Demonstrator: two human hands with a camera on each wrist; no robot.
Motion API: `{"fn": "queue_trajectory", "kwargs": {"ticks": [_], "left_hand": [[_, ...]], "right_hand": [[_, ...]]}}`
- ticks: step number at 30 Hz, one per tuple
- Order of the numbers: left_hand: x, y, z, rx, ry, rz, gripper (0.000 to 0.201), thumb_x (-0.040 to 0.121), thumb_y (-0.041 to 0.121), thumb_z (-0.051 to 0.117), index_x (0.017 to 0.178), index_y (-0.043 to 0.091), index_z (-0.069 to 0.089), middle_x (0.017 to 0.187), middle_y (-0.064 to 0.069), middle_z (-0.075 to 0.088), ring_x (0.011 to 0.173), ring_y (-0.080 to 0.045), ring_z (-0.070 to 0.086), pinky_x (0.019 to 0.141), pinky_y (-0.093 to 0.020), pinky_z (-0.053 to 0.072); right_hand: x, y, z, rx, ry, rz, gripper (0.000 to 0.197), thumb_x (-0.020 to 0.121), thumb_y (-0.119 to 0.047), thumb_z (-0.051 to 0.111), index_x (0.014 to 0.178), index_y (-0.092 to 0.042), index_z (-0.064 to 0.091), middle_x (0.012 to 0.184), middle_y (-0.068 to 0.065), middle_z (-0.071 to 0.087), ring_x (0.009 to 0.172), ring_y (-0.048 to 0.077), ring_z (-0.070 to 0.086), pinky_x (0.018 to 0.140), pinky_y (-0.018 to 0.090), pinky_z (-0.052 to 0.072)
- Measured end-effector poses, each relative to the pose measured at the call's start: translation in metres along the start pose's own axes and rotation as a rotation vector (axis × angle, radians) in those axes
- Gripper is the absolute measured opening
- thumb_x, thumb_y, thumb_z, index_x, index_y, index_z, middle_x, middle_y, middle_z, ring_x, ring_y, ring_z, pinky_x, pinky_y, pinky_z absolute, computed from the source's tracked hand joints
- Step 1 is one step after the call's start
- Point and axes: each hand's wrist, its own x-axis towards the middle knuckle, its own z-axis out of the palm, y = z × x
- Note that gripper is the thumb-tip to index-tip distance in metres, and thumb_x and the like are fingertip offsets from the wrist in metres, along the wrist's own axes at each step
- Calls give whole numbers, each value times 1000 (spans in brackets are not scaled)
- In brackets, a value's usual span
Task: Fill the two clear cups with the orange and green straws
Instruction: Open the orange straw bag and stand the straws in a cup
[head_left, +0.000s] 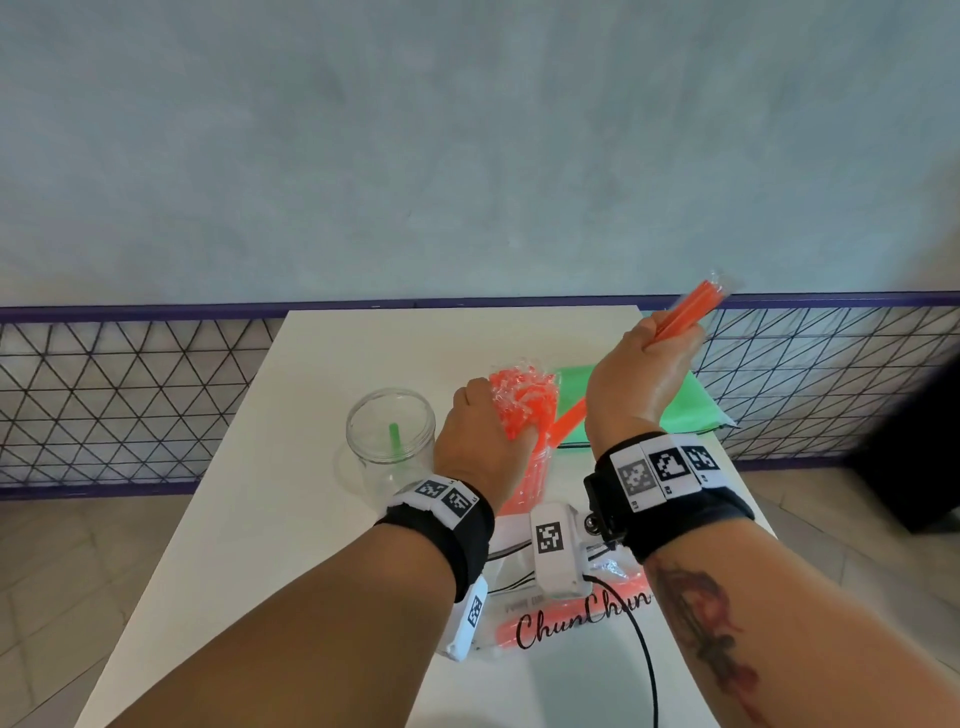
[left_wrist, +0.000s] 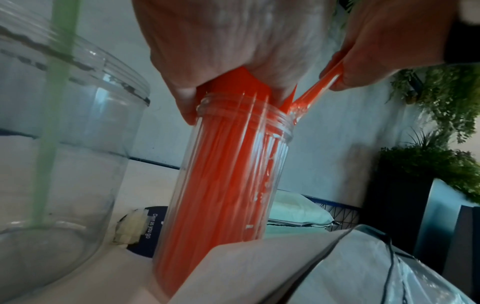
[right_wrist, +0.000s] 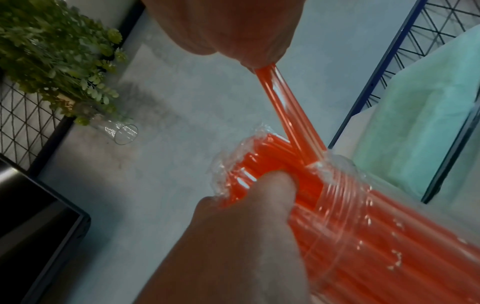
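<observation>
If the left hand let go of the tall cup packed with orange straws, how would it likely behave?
The orange-straw cup is tall and narrow, with straws sticking well above its rim, so it probably tips easily. The left hand grips the straw tops, likely steadying it. The right hand slants a few orange straws in, probably nudging it sideways.

A narrow clear cup (left_wrist: 228, 185) stands upright on the white table and is packed tightly with orange straws (head_left: 522, 402), each in a clear wrapper; their tops stick out above the rim. A few more wrapped orange straws (head_left: 685, 309) are tilted, with the lower ends at this cup's mouth. Just beside it, on the left, stands a wider clear cup (head_left: 390, 436) with only one green straw (head_left: 396, 437) leaning inside. Behind them lies a flat pack of green straws (head_left: 691, 402).
</observation>
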Motion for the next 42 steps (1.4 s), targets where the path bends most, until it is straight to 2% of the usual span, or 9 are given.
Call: {"fn": "queue_trajectory", "kwargs": {"ticks": [3, 6, 10, 12, 17, 23, 30, 34, 42], "left_hand": [[0, -3, 1, -12, -11, 62, 60, 84, 53, 59, 127, 13, 44, 127, -4, 44, 103, -26, 58, 84, -38, 51], [1, 0, -1, -136, -58, 8, 99, 73, 73, 63, 144, 12, 30, 150, -4, 35, 126, -24, 52, 99, -37, 48], [11, 12, -12, -166, -131, -24, 127, 54, 89, 61, 152, 37, -1, 151, -3, 44, 130, -25, 53, 101, -44, 49], [17, 18, -18, -36, -215, 38, 122, 57, 92, 53, 152, 43, -5, 148, -2, 46, 128, -26, 54, 97, -43, 50], [27, 21, -18, 112, -247, 62, 80, 66, 72, 56, 134, 32, 44, 142, 4, 41, 131, -20, 45, 103, -47, 43], [22, 30, -16, -11, -193, -6, 46, 81, 44, 66, 116, 22, 46, 112, 0, 56, 96, -25, 60, 79, -34, 50], [19, 32, -16, 63, -143, 49, 35, 90, 40, 58, 114, 17, 46, 109, -5, 57, 90, -28, 61, 72, -31, 42], [18, 33, -15, 65, -127, 44, 28, 91, 34, 55, 111, 16, 46, 106, -4, 56, 86, -28, 59, 71, -32, 40], [18, 38, -16, 91, -151, 22, 31, 93, 35, 53, 115, 15, 44, 110, -4, 54, 93, -32, 60, 73, -33, 42]], "right_hand": [[1, 3, 5, -1, -24, -9, 7, 102, -17, 39, 106, -15, 44, 84, -5, 52, 75, 20, 56, 72, 39, 52], [-2, 4, 8, -28, -122, -44, 8, 98, -26, 40, 92, -31, 41, 81, 0, 55, 69, 24, 54, 67, 50, 54], [-5, 4, 4, -40, -246, -108, 5, 100, -22, 41, 97, -26, 43, 75, -3, 53, 61, 19, 55, 58, 37, 49], [0, 5, 1, -23, -243, -117, 5, 101, -20, 41, 99, -23, 44, 75, -5, 53, 56, 14, 57, 60, 29, 47], [8, 2, -7, 36, -296, -41, 16, 101, -18, 41, 93, -30, 45, 75, -3, 54, 57, 12, 63, 76, 40, 58], [7, -5, -14, 64, -236, -134, 16, 102, -15, 41, 96, -29, 46, 78, -4, 58, 65, 7, 63, 78, 36, 57], [-14, -2, 0, 70, -218, -167, 3, 103, -16, 41, 104, -18, 44, 76, -7, 55, 67, 11, 59, 68, 19, 51], [-14, 1, 5, 107, -84, -88, 3, 102, -15, 41, 104, -15, 43, 85, 0, 54, 71, 17, 54, 66, 25, 48], [-18, 17, -8, 115, -31, -20, 17, 97, -22, 40, 113, -17, 44, 106, 14, 58, 90, 24, 57, 86, 49, 52]]}}
